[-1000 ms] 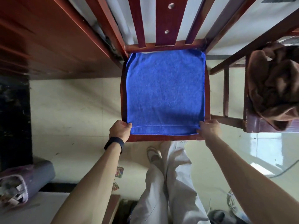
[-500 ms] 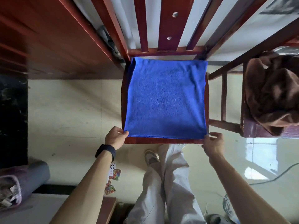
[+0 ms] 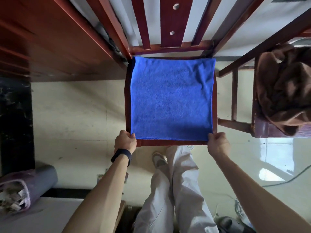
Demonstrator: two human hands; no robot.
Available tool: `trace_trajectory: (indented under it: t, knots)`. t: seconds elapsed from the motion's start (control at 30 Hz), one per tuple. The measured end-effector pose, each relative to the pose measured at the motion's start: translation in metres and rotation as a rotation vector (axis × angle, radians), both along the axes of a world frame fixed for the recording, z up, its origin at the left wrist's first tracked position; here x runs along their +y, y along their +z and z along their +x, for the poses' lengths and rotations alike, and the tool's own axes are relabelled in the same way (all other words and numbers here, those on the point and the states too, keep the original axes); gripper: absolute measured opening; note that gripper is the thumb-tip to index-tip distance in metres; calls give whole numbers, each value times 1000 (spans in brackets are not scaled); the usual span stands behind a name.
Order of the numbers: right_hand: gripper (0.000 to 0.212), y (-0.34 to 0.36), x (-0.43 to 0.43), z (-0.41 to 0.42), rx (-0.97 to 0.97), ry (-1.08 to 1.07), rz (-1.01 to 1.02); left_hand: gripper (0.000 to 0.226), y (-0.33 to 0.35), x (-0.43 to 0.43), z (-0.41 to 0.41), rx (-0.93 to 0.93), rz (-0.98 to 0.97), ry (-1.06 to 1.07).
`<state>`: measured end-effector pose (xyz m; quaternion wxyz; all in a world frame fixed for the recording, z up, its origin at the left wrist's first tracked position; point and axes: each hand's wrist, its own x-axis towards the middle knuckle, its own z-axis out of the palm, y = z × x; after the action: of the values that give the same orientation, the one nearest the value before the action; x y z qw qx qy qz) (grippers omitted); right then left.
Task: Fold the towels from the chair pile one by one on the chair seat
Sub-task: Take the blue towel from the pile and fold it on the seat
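A blue towel [image 3: 171, 98] lies spread flat over the seat of a red-brown wooden chair [image 3: 171, 143], covering nearly all of it. My left hand [image 3: 125, 142] pinches the towel's near left corner. My right hand [image 3: 218, 144] pinches its near right corner. Both hands sit at the seat's front edge. A pile of brown towels [image 3: 284, 88] is heaped on a second chair at the right.
The second chair [image 3: 262, 130] stands close on the right, its rungs [image 3: 234, 96] beside the first seat. A dark wooden cabinet [image 3: 42, 39] fills the upper left. My legs [image 3: 175, 190] stand below the seat. A grey bin [image 3: 25, 187] lies lower left on the pale tiled floor.
The near edge of the towel, lifted slightly half a second ago, now lies flat at the seat front. Both hands have closed in on the two near corners.
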<state>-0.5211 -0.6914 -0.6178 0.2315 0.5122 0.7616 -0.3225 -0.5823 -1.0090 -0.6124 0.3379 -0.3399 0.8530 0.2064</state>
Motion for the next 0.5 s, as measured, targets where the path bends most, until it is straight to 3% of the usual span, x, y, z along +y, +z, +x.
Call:
trace_trajectory:
  t: [0.13,0.3,0.4,0.5]
  knots:
    - [24,22,3,-1,78,-85,-56,16,17,-2,-4,78,161,216]
    - [24,87,19,-24,279,-372,-249,27,91,-14,-19,201,488,583]
    - [18,161,29,-51,478,-456,-310,20,166,-20,-36,283,609,649]
    - [18,233,32,-67,538,-380,-321,17,248,-29,-57,339,621,577]
